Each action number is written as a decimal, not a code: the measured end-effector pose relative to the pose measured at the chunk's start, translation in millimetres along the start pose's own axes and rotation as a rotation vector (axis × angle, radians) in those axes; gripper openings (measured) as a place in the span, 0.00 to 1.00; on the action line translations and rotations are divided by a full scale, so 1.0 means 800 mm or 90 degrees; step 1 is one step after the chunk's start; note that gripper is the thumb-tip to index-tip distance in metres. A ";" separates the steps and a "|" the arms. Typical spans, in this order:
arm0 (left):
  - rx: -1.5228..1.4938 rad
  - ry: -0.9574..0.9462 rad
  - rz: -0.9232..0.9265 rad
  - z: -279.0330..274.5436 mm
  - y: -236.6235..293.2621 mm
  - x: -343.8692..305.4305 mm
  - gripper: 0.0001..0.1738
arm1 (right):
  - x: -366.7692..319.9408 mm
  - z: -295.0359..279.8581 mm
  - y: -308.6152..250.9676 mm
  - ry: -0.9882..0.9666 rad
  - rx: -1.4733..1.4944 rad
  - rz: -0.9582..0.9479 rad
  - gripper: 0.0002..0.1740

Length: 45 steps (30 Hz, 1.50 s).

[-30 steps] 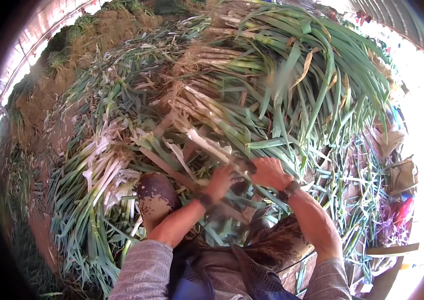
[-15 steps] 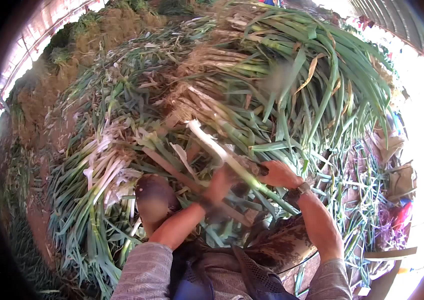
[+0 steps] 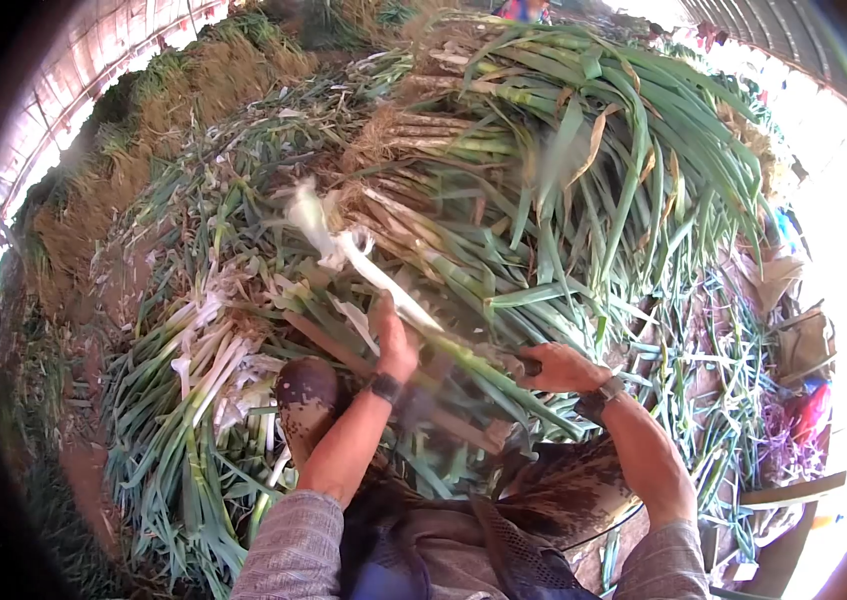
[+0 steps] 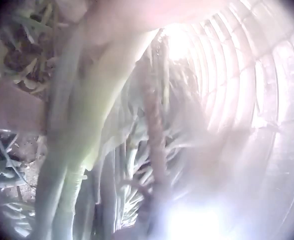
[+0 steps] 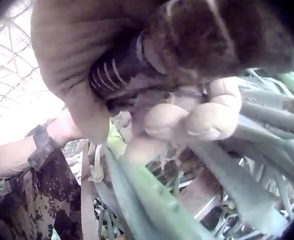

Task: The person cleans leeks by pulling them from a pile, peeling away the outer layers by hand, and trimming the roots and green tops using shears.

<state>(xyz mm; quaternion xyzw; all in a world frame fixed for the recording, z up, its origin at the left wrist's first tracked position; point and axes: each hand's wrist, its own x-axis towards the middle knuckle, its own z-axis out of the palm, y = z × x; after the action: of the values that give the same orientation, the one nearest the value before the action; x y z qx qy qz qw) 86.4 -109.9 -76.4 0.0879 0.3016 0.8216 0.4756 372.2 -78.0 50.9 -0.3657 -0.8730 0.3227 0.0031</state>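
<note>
1. On my head feed, the left hand (image 3: 396,345) grips a leek (image 3: 409,303) along its pale shank; its fingers are partly hidden by the stalk, and the left wrist view is too blurred for me to tell exactly how far they close.
2. That leek slants across the middle, white end up and to the left, green leaves trailing down to the right – a flap of pale sheath (image 3: 312,222) hangs loose near its upper end.
3. The right hand (image 3: 562,368) is near the leek's green part. Its fingers are curled round a dark ribbed thing (image 5: 112,77), which I cannot identify; up close, green leaves run just below the fingertips.
4. Beyond the hands I have a big heap of leeks (image 3: 634,160), brown roots to the left, long leaves fanning right.
5. To the left lies a smaller bundle of leeks (image 3: 214,345) with whiter shanks, close to the person's bent knee (image 3: 307,395).
6. Off to the right sit purple strands (image 3: 774,440), a red thing (image 3: 812,412) and a brown package (image 3: 806,345) – all under a curved, ribbed roof (image 3: 759,30).
</note>
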 end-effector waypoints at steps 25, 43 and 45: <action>0.473 0.056 -0.034 -0.011 0.025 0.064 0.22 | 0.004 0.007 0.026 0.074 -0.125 0.010 0.25; 0.254 -0.118 -0.181 0.046 0.032 0.011 0.19 | 0.031 -0.005 -0.025 0.170 -0.152 0.023 0.19; 0.265 -0.119 -0.166 0.041 0.035 0.006 0.19 | 0.035 -0.004 -0.025 0.207 -0.122 0.053 0.20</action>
<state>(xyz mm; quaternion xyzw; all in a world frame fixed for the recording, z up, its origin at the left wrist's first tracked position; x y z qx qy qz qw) 77.6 -102.9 -34.5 0.2198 0.4274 0.6622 0.5750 339.3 -68.7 57.9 -0.4472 -0.8720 0.1744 0.0959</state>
